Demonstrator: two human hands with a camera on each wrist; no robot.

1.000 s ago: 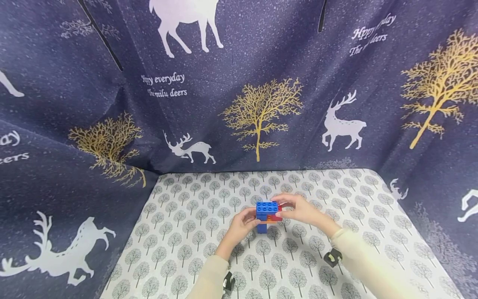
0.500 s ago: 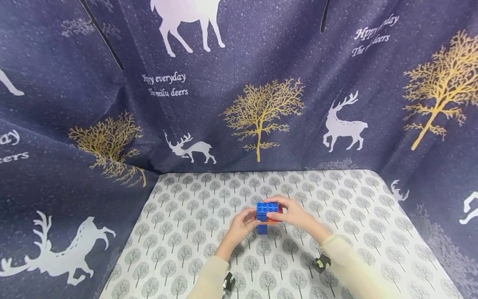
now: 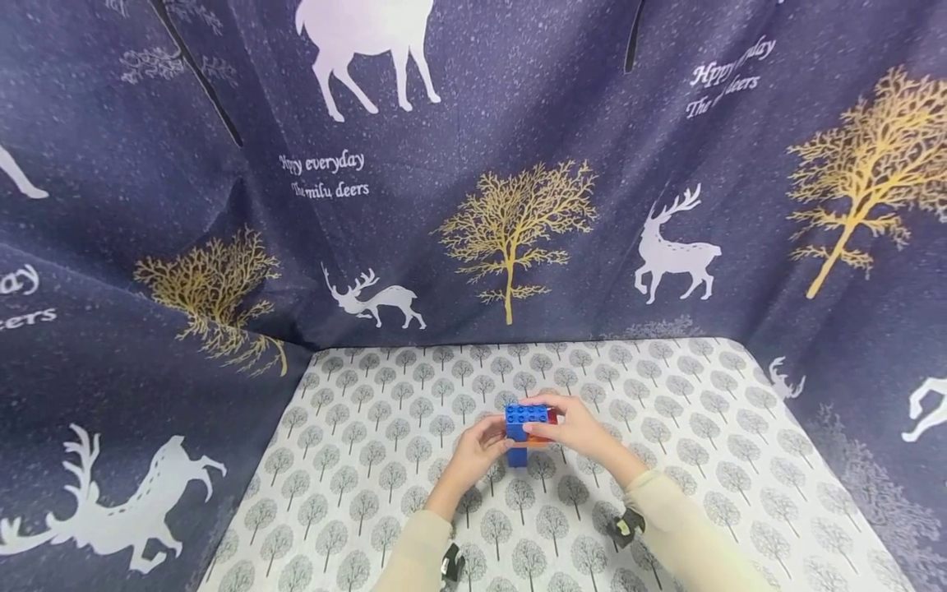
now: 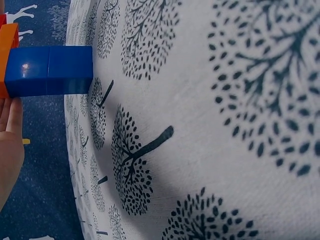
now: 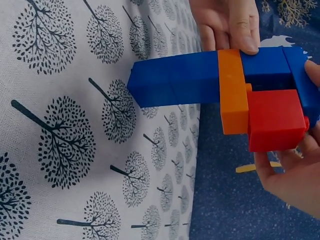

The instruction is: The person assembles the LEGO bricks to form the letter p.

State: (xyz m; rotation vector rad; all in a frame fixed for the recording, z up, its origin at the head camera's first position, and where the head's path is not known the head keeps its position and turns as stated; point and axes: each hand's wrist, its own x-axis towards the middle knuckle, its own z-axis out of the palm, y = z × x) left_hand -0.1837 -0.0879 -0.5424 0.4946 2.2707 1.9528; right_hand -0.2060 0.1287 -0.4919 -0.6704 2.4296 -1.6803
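Note:
A stack of toy building bricks stands upright on the cloth between both hands. Its foot is a blue column (image 5: 175,80), with an orange brick (image 5: 233,92) across it. On the orange brick sit a red brick (image 5: 276,120) and a blue brick (image 5: 266,67) side by side. Capping the stack is a studded blue brick (image 3: 521,413). From the left, my left hand (image 3: 471,455) pinches the stack around the orange brick's level. My right hand (image 3: 583,426) grips the upper right, fingers about the red brick and thumb at the top blue brick. Its far fingers are partly hidden.
A white cloth with grey trees (image 3: 385,493) covers the table. Behind and at both sides hangs a dark blue curtain (image 3: 459,148) printed with deer and golden trees. A black camera band (image 3: 627,526) is on the right wrist.
My right hand has shifted left along the top of the stack, its thumb now across the front of the top blue brick. The left hand keeps its hold in place.

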